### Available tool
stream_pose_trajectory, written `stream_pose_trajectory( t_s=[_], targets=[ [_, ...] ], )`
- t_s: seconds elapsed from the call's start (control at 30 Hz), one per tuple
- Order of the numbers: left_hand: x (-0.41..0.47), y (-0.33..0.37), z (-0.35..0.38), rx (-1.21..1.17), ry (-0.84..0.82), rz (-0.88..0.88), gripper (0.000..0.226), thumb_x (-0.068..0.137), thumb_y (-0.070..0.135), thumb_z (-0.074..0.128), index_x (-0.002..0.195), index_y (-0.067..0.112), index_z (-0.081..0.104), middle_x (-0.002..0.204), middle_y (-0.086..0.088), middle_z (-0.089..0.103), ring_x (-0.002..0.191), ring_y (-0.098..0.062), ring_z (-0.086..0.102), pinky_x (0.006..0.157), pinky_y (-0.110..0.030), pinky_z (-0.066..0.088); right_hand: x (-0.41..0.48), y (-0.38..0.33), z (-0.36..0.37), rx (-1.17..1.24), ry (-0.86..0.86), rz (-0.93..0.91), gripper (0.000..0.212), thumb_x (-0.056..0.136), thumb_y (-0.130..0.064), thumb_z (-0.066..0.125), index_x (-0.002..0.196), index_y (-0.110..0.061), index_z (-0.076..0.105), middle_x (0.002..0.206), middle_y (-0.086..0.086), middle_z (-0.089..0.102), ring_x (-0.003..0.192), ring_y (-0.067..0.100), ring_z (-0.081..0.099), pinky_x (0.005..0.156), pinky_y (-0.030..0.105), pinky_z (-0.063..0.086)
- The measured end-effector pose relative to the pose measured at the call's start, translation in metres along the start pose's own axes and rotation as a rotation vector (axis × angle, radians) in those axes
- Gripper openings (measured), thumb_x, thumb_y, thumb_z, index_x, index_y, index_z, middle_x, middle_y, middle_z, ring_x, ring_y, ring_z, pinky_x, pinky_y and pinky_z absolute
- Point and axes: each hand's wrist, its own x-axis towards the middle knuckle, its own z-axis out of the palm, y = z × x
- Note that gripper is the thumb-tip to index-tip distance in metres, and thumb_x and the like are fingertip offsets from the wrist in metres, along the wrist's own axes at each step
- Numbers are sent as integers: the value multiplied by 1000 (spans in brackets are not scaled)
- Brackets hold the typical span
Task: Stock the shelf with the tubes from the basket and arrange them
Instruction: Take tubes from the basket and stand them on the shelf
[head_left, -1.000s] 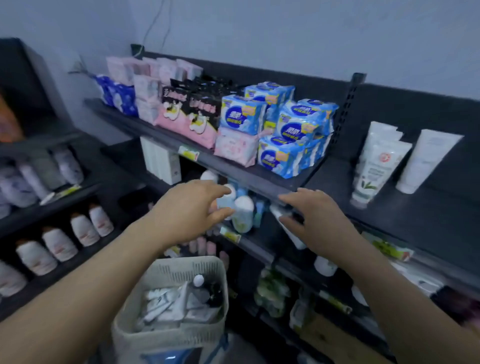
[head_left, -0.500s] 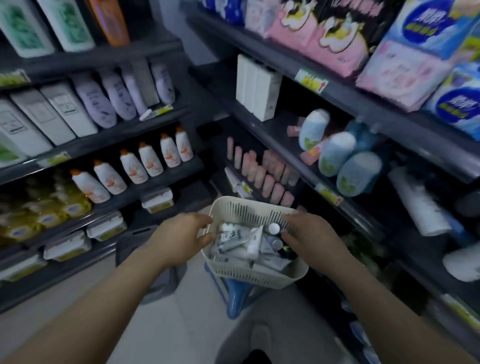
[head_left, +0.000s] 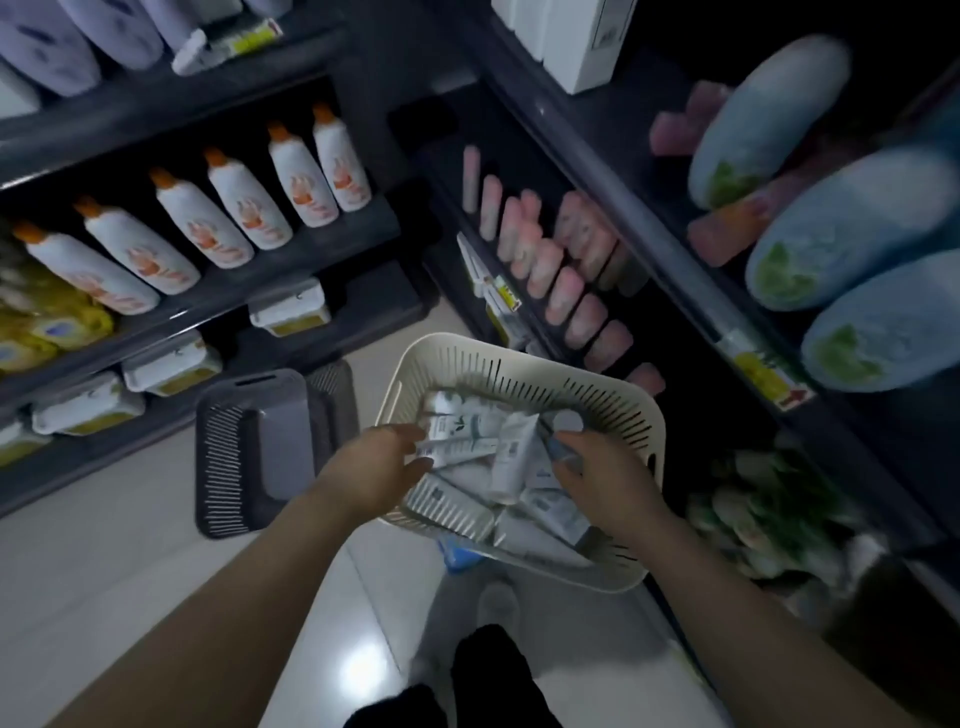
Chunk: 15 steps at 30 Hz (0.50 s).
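At the left of the frame, white bottles with orange caps (head_left: 218, 218) stood in a slanting row on a dark shelf (head_left: 363, 228), with flat white packs (head_left: 171, 364) on the shelf below. Right of them, a dark grey basket (head_left: 228, 467) sat on the pale floor (head_left: 130, 561). At centre, the left hand (head_left: 371, 465) reached over the near-left rim of the cream basket (head_left: 519, 358) and pinched the crimped end of a white tube (head_left: 462, 447) between thumb and fingers. That tube lay on top of the heap of tubes (head_left: 550, 506) in the basket — all white, lying crossed over one another. The right hand (head_left: 597, 470) was inside the basket at its right side, fingers curled down among the tubes; whether it gripped one could not be told. Farther right, pink tubes (head_left: 566, 280) stood in rows on a low shelf, and at the right edge pale blue bottles (head_left: 841, 228) showed — blurred — on the shelf above.
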Motion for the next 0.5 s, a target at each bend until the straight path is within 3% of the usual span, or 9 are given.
stream_pose_trajectory(
  t_s=[0.1, 0.2, 0.4, 0.5],
  targets=[
    [25, -8, 18, -45, -4, -37, 39, 91, 28, 58, 127, 13, 57, 121, -8, 64, 109, -23, 61, 91, -27, 45, 33, 14, 19, 18, -32, 8, 29, 94, -25, 53, 116, -8, 62, 105, 10, 67, 93, 24, 62, 77, 33, 50],
    [43, -21, 34, -79, -40, -83, 37, 91, 23, 58, 127, 14, 58, 121, -8, 64, 109, -23, 60, 93, -27, 44, 57, 23, 36, 36, -76, -5, 31, 94, -22, 52, 122, -10, 61, 109, 12, 66, 96, 24, 60, 70, 23, 38],
    [76, -35, 60, -33, -100, -82, 43, 92, 18, 57, 135, 14, 50, 134, -8, 54, 121, -23, 51, 100, -26, 37, 75, 25, 59, 109, -50, 10, 39, 92, -18, 56, 130, -7, 56, 129, 10, 59, 117, 24, 54, 98, 29, 40],
    [96, -35, 72, -18, -119, -53, 51, 93, 19, 56, 141, 14, 41, 144, -8, 43, 133, -21, 39, 108, -24, 25, 78, 24, 66, 121, -13, -8, 36, 92, -14, 57, 127, -7, 58, 133, 10, 57, 123, 25, 51, 103, 30, 37]
  ],
)
